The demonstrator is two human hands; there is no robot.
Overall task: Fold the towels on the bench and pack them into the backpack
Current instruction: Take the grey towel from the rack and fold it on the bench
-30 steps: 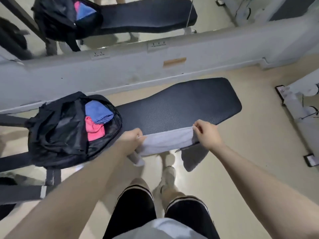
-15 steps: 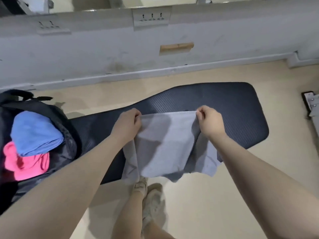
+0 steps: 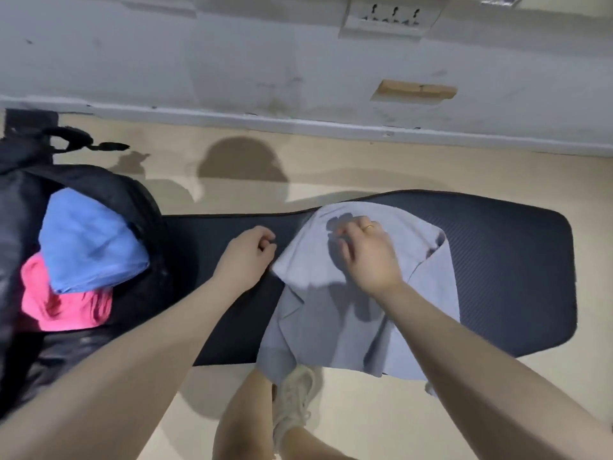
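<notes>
A grey towel (image 3: 335, 323) lies spread across the black padded bench (image 3: 507, 273), and its near edge hangs over the bench's front side. My right hand (image 3: 368, 257) rests palm down on the towel's far part with the fingers apart. Beside the towel's left corner is my left hand (image 3: 247, 257), its fingers curled and nothing visible in them. The black backpack (image 3: 139, 207) stands open at the bench's left end. A folded blue towel (image 3: 86, 240) lies in it on top of a pink towel (image 3: 63, 307).
A grey wall (image 3: 265, 54) with a socket strip (image 3: 391, 18) runs behind the bench, across a strip of beige floor (image 3: 331, 167). My legs and a pale shoe (image 3: 295, 400) are under the bench's near edge.
Both hands carried the grey towel's edge forward and laid it down on the bench. The hands have let go of the corners they pinched. The view has tilted further down and closer.
</notes>
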